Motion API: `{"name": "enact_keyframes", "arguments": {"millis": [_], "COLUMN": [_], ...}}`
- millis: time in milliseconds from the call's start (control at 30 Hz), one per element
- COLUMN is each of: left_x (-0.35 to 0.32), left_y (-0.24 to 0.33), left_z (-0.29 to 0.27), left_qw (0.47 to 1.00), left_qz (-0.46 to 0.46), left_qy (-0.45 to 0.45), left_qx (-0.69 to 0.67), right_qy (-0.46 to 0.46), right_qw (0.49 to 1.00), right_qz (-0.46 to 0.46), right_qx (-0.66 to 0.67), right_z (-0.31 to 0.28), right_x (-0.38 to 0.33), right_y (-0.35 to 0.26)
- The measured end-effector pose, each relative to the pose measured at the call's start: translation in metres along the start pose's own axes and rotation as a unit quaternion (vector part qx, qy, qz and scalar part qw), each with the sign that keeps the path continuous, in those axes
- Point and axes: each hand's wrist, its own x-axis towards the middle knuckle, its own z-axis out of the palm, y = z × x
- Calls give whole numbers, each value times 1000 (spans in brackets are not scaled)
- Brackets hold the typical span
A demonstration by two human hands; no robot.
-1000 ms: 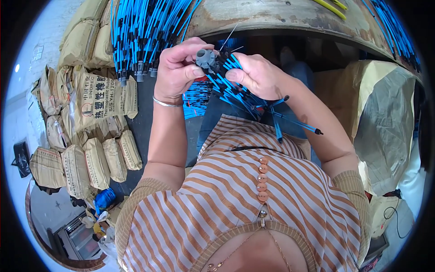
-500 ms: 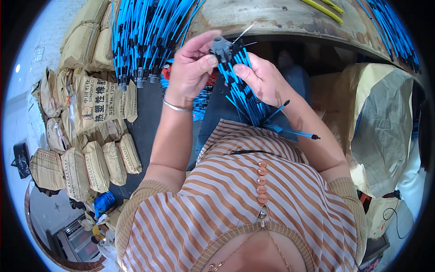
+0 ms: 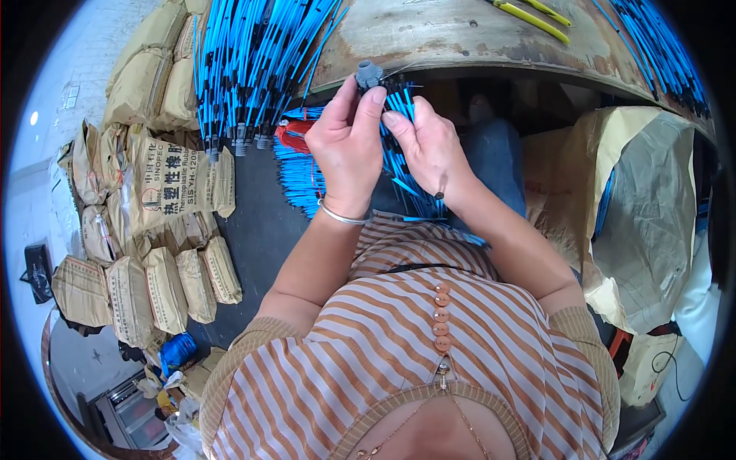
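My left hand (image 3: 349,146) is closed, its thumb and fingers pinching just under a grey plastic fitting (image 3: 369,74) with a round open top. Thin blue tubes with black sleeves hang from the fitting as a bundle (image 3: 395,165), running down toward my lap. My right hand (image 3: 433,149) wraps round this bundle, thumb on its upper part, close beside the left hand. Fingers hide where the tubes meet the fitting. A thin wire-like piece sticks out to the right of the fitting.
Ahead is a worn wooden table (image 3: 429,38) with yellow-handled pliers (image 3: 533,21). Blue tube assemblies (image 3: 253,69) hang over its left side, more tubes (image 3: 663,54) lie far right. Red strands (image 3: 295,138) rest on blue pieces at left. Brown paper sacks (image 3: 165,284) stand left, an opened sack (image 3: 644,199) right.
My left hand has moved right and closed in under the grey fitting. The fitting has turned slightly, and the loose tube ends near my right wrist have dropped lower.
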Motion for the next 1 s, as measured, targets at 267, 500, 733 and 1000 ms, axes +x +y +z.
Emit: {"name": "enact_keyframes", "arguments": {"millis": [267, 500, 733, 1000], "left_x": [-4, -5, 0, 0], "left_y": [-4, -11, -11, -1], "left_z": [-15, -27, -40, -34], "left_qw": [998, 991, 996, 995], "left_qz": [3, 16, 20, -30], "left_qy": [-10, -29, -63, -44], "left_qx": [-56, -126, -61, -83], "right_qy": [110, -43, -83, -23], "right_qw": [970, 977, 973, 966], "right_qz": [-215, -207, -207, -250], "right_qx": [-13, -7, -57, -64], "right_z": [7, -11, -7, 3], "right_x": [-2, 7, 13, 7], "right_y": [17, 11, 4, 2]}}
